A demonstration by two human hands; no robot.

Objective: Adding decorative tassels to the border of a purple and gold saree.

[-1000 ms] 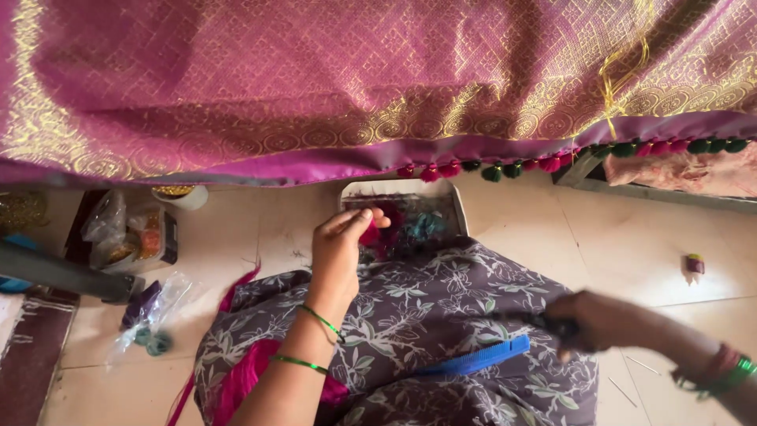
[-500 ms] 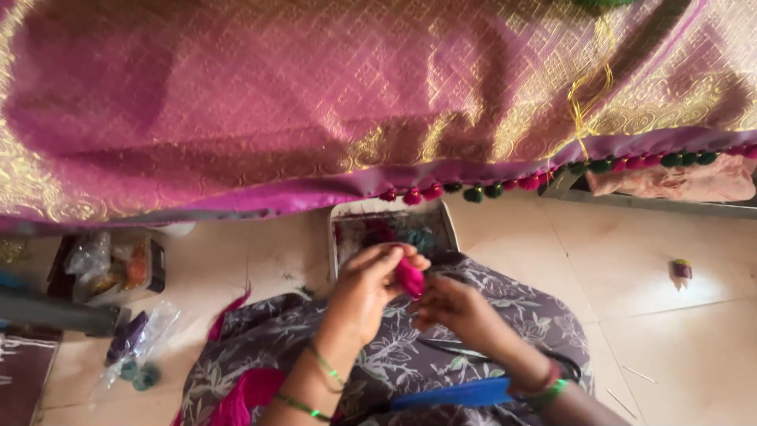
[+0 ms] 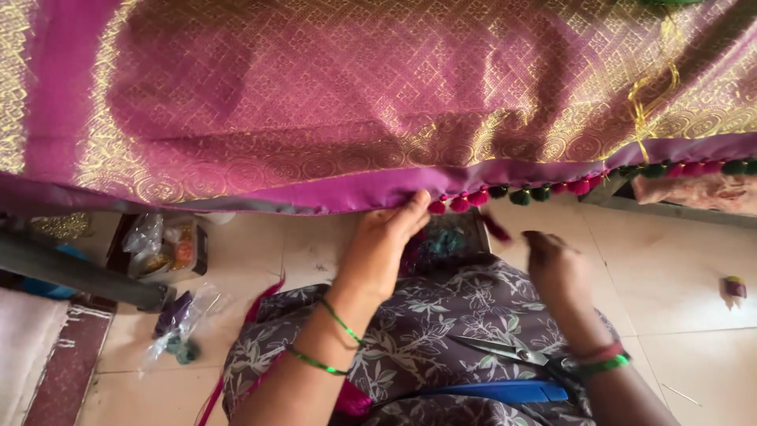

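A pink and gold woven cloth hangs across the top of the head view, its lower hem edged with a row of red and green tassel balls. My left hand reaches up and pinches the hem beside the last red ball. My right hand is raised below the hem with fingertips pinched on a dark pink thread. A box of threads sits between my hands, partly hidden. Scissors and a blue strip lie on my floral-print lap.
On the tiled floor at left stand a small box with packets and a clear bag of thread bits. A dark bar crosses at far left. A small spool lies at right.
My left hand has risen from the thread box to the cloth's hem. My right hand came in from the right to meet it, then lifted with the thread. The view tilted upward.
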